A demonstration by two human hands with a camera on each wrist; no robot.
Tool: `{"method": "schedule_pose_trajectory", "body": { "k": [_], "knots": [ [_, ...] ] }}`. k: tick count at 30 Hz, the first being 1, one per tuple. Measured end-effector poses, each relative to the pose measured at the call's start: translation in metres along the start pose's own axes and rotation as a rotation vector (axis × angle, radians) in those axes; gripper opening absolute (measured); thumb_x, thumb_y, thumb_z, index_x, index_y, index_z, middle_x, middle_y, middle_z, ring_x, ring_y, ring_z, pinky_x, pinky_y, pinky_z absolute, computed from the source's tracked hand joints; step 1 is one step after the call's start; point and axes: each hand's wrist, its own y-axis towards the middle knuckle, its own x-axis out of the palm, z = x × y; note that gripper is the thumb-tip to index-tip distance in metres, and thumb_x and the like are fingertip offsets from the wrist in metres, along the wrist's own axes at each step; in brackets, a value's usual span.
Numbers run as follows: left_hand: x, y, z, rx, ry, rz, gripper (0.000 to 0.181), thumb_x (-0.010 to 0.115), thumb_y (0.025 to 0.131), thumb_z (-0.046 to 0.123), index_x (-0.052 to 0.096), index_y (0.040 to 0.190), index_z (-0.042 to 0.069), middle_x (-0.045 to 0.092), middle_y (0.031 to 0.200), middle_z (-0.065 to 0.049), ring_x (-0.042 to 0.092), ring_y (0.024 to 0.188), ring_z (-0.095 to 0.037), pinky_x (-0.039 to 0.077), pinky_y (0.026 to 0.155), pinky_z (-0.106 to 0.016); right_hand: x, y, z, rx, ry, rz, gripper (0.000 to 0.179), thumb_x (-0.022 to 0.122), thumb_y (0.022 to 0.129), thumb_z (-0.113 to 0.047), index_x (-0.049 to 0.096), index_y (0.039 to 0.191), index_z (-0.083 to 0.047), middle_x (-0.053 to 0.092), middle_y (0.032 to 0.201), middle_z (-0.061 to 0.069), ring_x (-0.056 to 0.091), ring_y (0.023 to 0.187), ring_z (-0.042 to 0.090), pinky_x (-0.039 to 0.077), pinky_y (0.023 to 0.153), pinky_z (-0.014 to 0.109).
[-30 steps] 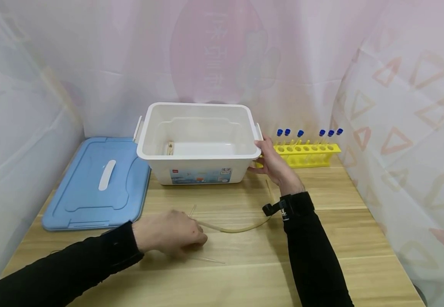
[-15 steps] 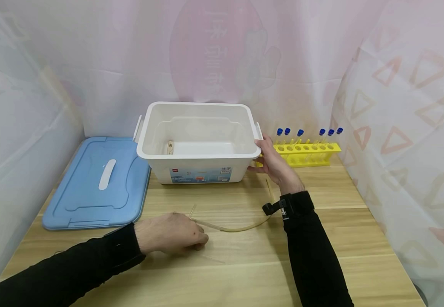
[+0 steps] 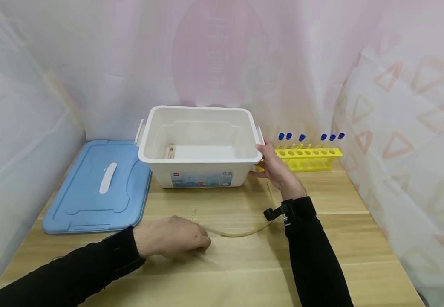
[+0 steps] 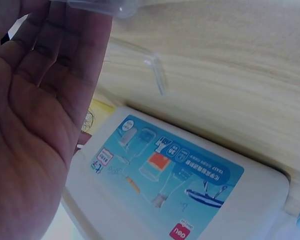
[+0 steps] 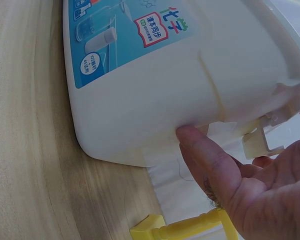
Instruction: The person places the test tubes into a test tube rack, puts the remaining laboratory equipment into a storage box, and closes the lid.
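My left hand (image 3: 172, 236) is low over the table, fingers bent downward, at a clear glass-like piece (image 4: 102, 5). Only part of that piece shows, at the top of the left wrist view; its full shape is hidden. Just beyond the fingers lies a yellowish rubber tube (image 3: 241, 234) with a clear bent end (image 4: 157, 75). My right hand (image 3: 277, 170) holds the right end of a white plastic storage box (image 3: 203, 164), thumb against its side wall. Its handle (image 5: 260, 140) is beside the fingers. Inside the box is a small pale label-like piece (image 3: 171, 151).
A blue lid (image 3: 91, 187) with a white handle lies left of the box. Behind the right hand stands a yellow test tube rack (image 3: 308, 157) with several blue-capped tubes. Printed curtains (image 3: 222, 51) enclose the wooden table (image 3: 321, 264) at the back and sides.
The left hand has shifted only slightly to the right, near the table. A thin clear stem in front of it has become blurred. The right hand keeps its hold on the box.
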Motion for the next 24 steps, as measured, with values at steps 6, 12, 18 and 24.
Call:
{"method": "schedule_pose_trajectory", "body": {
  "k": [6, 12, 18, 24],
  "knots": [
    [-0.010, 0.001, -0.002, 0.019, -0.007, 0.034, 0.026, 0.077, 0.112, 0.008, 0.066, 0.094, 0.024, 0.058, 0.087, 0.015, 0.044, 0.074, -0.001, 0.043, 0.063, -0.017, -0.003, -0.001, 0.000, -0.018, 0.014, 0.003, 0.080, 0.044, 0.120, -0.050, 0.004, 0.188, -0.033, 0.024, 0.188, 0.029, 0.046, 0.168, 0.056, 0.047, 0.127, 0.082],
    [-0.022, 0.000, -0.007, 0.041, -0.006, 0.112, 0.022, 0.080, 0.109, 0.005, 0.072, 0.103, 0.025, 0.073, 0.099, 0.015, 0.060, 0.086, -0.001, 0.049, 0.066, -0.018, -0.003, 0.001, -0.001, -0.020, 0.015, -0.004, 0.079, 0.044, 0.120, -0.049, 0.005, 0.187, -0.032, 0.025, 0.187, 0.029, 0.046, 0.167, 0.058, 0.047, 0.126, 0.083],
    [-0.035, -0.003, -0.014, 0.107, 0.016, 0.211, 0.021, 0.083, 0.106, 0.002, 0.075, 0.109, 0.022, 0.076, 0.103, 0.011, 0.069, 0.093, -0.004, 0.058, 0.077, -0.020, -0.001, 0.001, 0.001, -0.016, 0.009, 0.001, 0.077, 0.044, 0.121, -0.049, 0.006, 0.186, -0.031, 0.027, 0.185, 0.028, 0.049, 0.164, 0.057, 0.050, 0.125, 0.081],
    [-0.050, -0.006, -0.023, 0.156, 0.022, 0.318, 0.019, 0.082, 0.109, 0.005, 0.075, 0.115, 0.020, 0.078, 0.108, 0.009, 0.072, 0.095, -0.004, 0.064, 0.085, -0.023, -0.003, 0.002, 0.002, -0.023, 0.006, -0.006, 0.080, 0.044, 0.120, -0.049, 0.005, 0.187, -0.030, 0.024, 0.187, 0.029, 0.048, 0.166, 0.058, 0.049, 0.125, 0.081]
  ]
}}
